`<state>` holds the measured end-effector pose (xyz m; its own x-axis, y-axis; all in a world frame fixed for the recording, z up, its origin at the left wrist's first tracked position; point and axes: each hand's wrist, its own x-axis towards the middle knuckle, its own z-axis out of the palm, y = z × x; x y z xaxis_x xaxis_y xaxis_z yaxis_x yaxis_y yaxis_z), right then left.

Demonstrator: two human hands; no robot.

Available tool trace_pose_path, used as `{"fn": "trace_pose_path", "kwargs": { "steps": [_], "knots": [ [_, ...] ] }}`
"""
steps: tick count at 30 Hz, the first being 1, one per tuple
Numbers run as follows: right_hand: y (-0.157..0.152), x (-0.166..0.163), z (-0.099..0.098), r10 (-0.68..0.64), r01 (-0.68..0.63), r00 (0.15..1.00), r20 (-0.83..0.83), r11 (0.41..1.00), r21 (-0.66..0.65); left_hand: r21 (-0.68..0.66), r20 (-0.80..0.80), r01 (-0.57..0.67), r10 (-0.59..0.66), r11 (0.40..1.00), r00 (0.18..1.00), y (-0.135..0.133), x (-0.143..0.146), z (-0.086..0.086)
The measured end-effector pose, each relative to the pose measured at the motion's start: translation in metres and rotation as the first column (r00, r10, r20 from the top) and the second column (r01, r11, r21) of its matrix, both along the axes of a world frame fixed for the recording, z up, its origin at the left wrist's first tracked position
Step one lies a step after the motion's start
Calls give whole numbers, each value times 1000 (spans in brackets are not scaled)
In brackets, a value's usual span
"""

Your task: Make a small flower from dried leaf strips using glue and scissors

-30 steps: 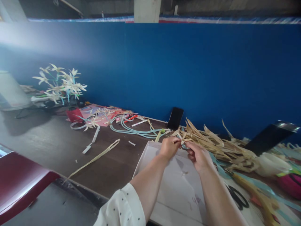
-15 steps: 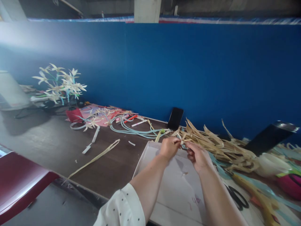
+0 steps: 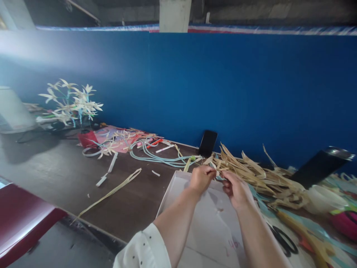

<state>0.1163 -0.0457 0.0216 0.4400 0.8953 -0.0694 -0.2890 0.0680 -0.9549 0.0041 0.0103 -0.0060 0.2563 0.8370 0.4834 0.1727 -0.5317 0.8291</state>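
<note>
Both my hands are raised over the far edge of a shallow white box lid [image 3: 181, 193]. My left hand [image 3: 201, 178] pinches a small folded palm-leaf piece [image 3: 218, 168] with pale strips sticking out of it. My right hand [image 3: 236, 189] is closed on the same piece from the right, with a light blue strip [image 3: 221, 178] showing between the hands. A pile of dry straw-coloured leaf strips [image 3: 262, 176] lies just behind and to the right of my hands.
A dark phone [image 3: 208, 143] leans on the blue wall. Light blue cords [image 3: 156, 154], a long loose leaf strip [image 3: 111, 191] and paper scraps lie on the brown table. A bunch of leaf flowers [image 3: 72, 104] stands far left. Black scissors [image 3: 283, 240] lie right.
The view has tilted slightly, so everything sits a little lower in the picture. My hands stay together on the leaf piece, fingers shifting only slightly.
</note>
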Motion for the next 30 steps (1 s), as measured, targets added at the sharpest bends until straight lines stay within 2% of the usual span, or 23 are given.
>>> {"fn": "trace_pose_path", "kwargs": {
  "steps": [4,9,12,15,18,21,26,30],
  "knots": [
    [2,1,-3,-49,50,999,-4,997,60,-16,25,25,-25,1000,999,-2,-1,1],
    [2,2,-4,-52,52,999,2,991,122,-33,49,38,-37,999,998,-2,-1,1],
    [4,7,-6,-180,179,984,-2,976,127,-81,105,18,-10,997,994,1,1,-1],
    [6,12,-10,-299,301,953,-41,951,64,-135,176,19,6,991,984,3,4,-3],
    [7,11,-11,-256,260,963,-85,965,29,-140,233,34,-1,990,973,4,3,-3],
    [8,3,-12,-204,205,975,-85,979,1,-81,281,8,15,997,959,4,0,1],
    [9,-10,-12,-183,187,981,64,981,-60,31,286,-66,55,997,957,4,-2,5],
    [9,-10,-13,-182,193,971,158,979,-62,26,273,-111,100,993,957,5,-2,5]
  ]
}}
